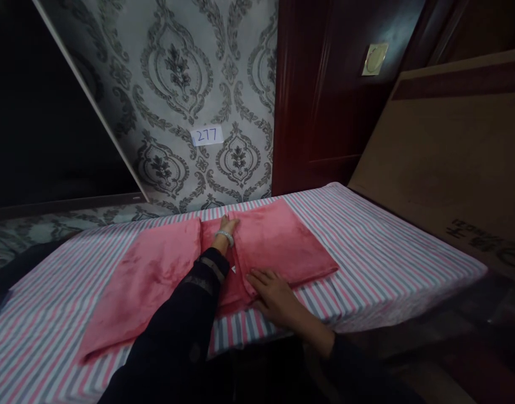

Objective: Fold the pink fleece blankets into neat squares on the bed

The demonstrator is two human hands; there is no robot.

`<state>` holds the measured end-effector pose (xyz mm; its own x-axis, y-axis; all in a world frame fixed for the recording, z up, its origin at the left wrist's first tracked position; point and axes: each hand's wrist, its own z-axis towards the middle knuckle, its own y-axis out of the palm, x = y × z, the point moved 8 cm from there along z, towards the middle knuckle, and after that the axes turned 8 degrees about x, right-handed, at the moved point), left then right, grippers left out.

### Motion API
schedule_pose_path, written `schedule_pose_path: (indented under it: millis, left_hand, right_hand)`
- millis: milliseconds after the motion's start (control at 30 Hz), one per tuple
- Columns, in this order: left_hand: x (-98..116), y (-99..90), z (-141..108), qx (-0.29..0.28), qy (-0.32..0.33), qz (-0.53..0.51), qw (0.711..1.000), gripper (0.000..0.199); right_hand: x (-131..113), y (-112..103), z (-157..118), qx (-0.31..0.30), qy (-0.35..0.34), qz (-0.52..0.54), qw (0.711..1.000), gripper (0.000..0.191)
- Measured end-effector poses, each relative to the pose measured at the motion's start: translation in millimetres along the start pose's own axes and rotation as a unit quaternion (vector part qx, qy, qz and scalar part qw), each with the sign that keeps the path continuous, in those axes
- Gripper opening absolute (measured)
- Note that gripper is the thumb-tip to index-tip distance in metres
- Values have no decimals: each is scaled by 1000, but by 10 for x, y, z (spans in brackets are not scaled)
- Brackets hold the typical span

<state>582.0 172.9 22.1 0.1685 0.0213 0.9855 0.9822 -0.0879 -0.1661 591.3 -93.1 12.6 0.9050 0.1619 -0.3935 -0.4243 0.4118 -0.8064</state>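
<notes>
A pink plush cloth (165, 252) lies across a striped bed or table cover, its left and right parts folded in toward a lower middle strip. A small white tag shows in that strip. My left hand (226, 226), with a bracelet at the wrist, reaches to the far end of the right part and has its fingers closed at the inner edge. At the near end of the same edge is my right hand (275, 296); its fingers rest over the cloth and its thumb is at the edge. My left forearm hides some of the middle.
Under the cloth is a pink, grey and white striped sheet (379, 252). A dark screen (51, 112) stands at left. On the right leans a large cardboard box (455, 146). Behind are patterned wallpaper, a paper label (207, 135) reading 277 and a dark red wooden panel (312, 112).
</notes>
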Motion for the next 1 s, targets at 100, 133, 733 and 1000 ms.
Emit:
schedule_pose_path:
  millis: [100, 133, 733, 1000]
  left_hand:
    - [34, 53, 107, 5, -15, 37, 999, 73]
    - [45, 71, 142, 9, -17, 48, 999, 71]
    - [-118, 330, 392, 59, 135, 161, 976, 66]
    - [-21, 347, 330, 33, 111, 195, 974, 56]
  right_hand:
    - [196, -303, 130, -18, -4, 74, 997, 58]
    - [357, -450, 229, 2, 13, 79, 997, 53]
    - [2648, -133, 1483, -61, 217, -200, 953, 62]
    - [2665, -175, 1497, -64, 227, -183, 954, 62]
